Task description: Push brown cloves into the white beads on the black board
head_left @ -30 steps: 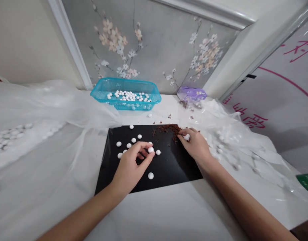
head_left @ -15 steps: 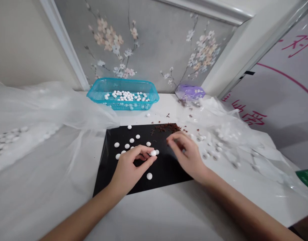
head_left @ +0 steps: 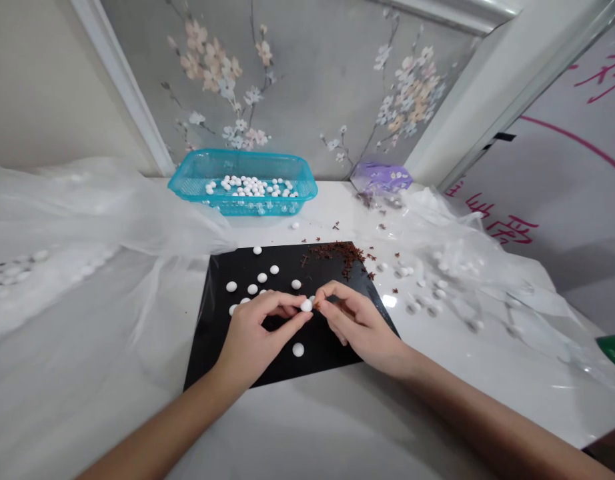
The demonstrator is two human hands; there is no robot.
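Observation:
Between the thumb and fingers of my left hand [head_left: 260,333] is a small white ball [head_left: 306,305]. My right hand [head_left: 360,327] pinches a tiny reddish-brown piece [head_left: 316,305] right beside that ball; whether they touch I cannot tell. Both hands are over a black mat [head_left: 212,347]. Several loose white balls lie on the mat, one of them [head_left: 298,350] just below my hands and another [head_left: 296,285] above. A pile of small reddish-brown, branched bits [head_left: 345,253] spreads across the mat's far right corner.
Behind the mat stands a blue plastic basket [head_left: 242,208] with many white balls in it. Clear plastic bags holding more balls lie at the left [head_left: 87,220] and right [head_left: 467,267]. A purple packet [head_left: 382,177] rests against the back wall.
My right hand has moved left and down from near the brown pile to the white ball in my left hand. My left hand stays in place, still holding the ball.

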